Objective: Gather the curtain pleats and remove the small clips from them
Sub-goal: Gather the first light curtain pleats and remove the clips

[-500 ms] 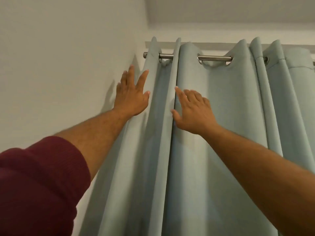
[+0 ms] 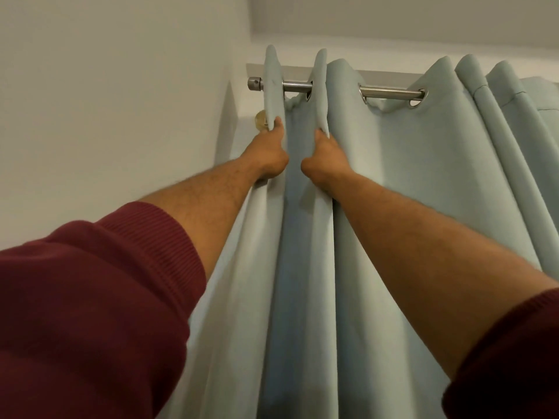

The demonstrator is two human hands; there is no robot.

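A pale blue-green curtain point(image 2: 408, 182) hangs by metal eyelets from a steel rod point(image 2: 390, 93). My left hand point(image 2: 267, 157) grips the leftmost pleat point(image 2: 272, 86) just below the rod. My right hand point(image 2: 325, 160) grips the second pleat point(image 2: 320, 86) beside it. The fingers of both hands curl into the fabric and are mostly hidden by it. A small round golden thing point(image 2: 260, 120) shows behind the left pleat, by my left fingertips. No clip is plainly visible.
A white wall point(image 2: 121, 101) closes in on the left, and the rod's end cap point(image 2: 255, 84) sits near the corner. More curtain folds point(image 2: 490, 122) hang to the right. The ceiling is just above the rod.
Both hands were open and flat against the curtain; now each has closed round a pleat higher up near the rod. The view has moved closer and tilted up.
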